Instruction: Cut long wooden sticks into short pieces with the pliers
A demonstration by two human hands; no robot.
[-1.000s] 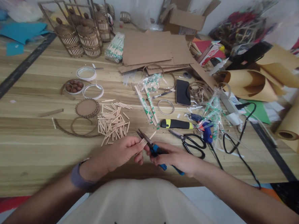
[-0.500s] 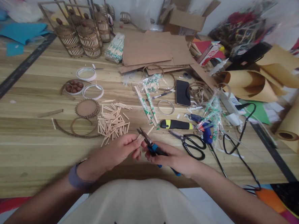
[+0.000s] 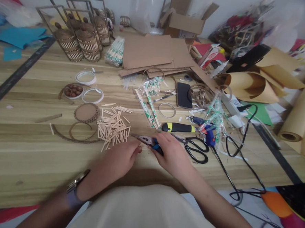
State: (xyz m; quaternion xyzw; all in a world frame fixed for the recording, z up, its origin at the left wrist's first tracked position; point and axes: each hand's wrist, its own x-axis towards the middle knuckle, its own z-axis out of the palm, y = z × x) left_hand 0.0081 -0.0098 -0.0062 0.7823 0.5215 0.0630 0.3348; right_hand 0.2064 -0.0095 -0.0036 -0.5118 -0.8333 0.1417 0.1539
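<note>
Right hand (image 3: 173, 153): wrapped around the blue handles of the pliers (image 3: 157, 148), with the metal nose pointing across to the left hand (image 3: 122, 157). The low, level hold appears chosen to bring the nose to whatever the left fingers present. Whether the jaws are parted cannot be told.

Left hand: fingers curled inward, knuckles toward the nose of the pliers. The back of the hand hides the grip, so it cannot be told whether anything is held.

Just beyond the left hand lies a loose heap of short sticks (image 3: 114, 129) on the worktop (image 3: 48, 166); the placement seems meant for pick-up without a long reach. Past the heap, to its left, sits a round cardboard disc (image 3: 86, 112).

Just beyond the right hand lies a black-and-yellow cutter (image 3: 179, 127). Close on that hand's outer side are black scissors (image 3: 197, 149), loops turned away from the hand, presumably laid aside while the pliers occupy it. A blue glue gun (image 3: 210, 136) rests further out, its cord trailing back toward the person, probably limiting where it can sit.

Farther ahead of both hands, two wrapped chopstick pairs (image 3: 145, 108) lie near a dark phone (image 3: 184, 95). Beyond these, cardboard sheets (image 3: 148, 52) are stacked flat, seemingly kept out of the working area.
</note>
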